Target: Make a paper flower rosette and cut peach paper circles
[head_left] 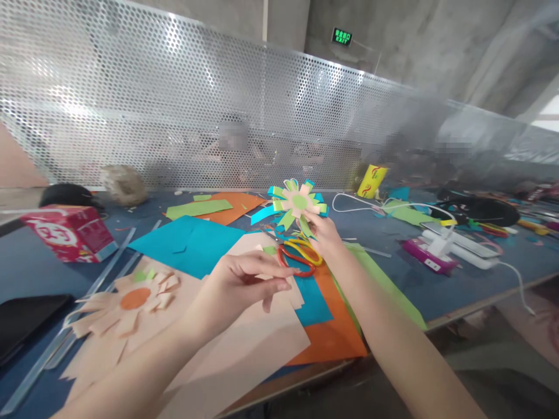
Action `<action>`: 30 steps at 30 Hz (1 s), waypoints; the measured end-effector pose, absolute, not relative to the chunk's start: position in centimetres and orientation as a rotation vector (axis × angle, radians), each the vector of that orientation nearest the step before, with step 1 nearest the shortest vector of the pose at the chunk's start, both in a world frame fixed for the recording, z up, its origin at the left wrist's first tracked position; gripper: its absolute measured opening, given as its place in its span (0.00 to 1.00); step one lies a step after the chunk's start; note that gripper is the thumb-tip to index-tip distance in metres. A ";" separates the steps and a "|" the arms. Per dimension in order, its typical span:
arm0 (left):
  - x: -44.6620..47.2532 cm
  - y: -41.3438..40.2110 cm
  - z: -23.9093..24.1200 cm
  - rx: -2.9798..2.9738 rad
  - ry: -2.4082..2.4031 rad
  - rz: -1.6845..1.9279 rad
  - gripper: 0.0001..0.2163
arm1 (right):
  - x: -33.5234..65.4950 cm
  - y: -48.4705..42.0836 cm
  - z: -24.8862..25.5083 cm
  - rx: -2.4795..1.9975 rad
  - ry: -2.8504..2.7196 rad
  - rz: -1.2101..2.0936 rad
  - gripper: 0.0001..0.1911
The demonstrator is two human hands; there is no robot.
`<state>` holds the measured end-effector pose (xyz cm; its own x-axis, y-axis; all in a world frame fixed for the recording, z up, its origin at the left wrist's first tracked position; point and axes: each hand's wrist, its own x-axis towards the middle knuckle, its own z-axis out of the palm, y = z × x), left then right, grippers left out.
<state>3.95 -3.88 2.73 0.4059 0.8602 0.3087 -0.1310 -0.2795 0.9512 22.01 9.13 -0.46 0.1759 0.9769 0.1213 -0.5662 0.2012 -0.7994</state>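
Head view | right hand (325, 234) pinching layered paper flower (300, 202) by its lower edge, beyond left fingers | left hand (238, 279) loosely curled, seemingly empty; scissors (311, 270) by its fingertips | flower looks assembled, centre on; orange-centred flower (135, 298) left of them likewise; remainder unclear

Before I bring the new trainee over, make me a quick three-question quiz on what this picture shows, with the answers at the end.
1. Multiple choice: what is the right hand holding?
A) scissors
B) a paper flower
C) an orange sheet

2. True or false: in the picture, the red box is further left than the yellow cylinder.

3. Fill in the blank: the second flower, lying at the left, has a round centre coloured ____.

Key: 1. B; 2. True; 3. Orange.
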 end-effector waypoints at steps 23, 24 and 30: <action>4.5 -4.7 2.4 1.953 0.778 0.914 0.04 | 22.5 8.9 0.5 -0.586 -0.780 1.171 0.08; 4.6 -4.8 2.2 1.927 0.725 0.885 0.04 | 22.5 8.9 0.6 -0.560 -0.790 1.158 0.08; 5.2 -5.8 1.0 1.855 0.609 0.610 0.07 | 22.3 8.5 0.6 -0.526 -0.854 1.183 0.10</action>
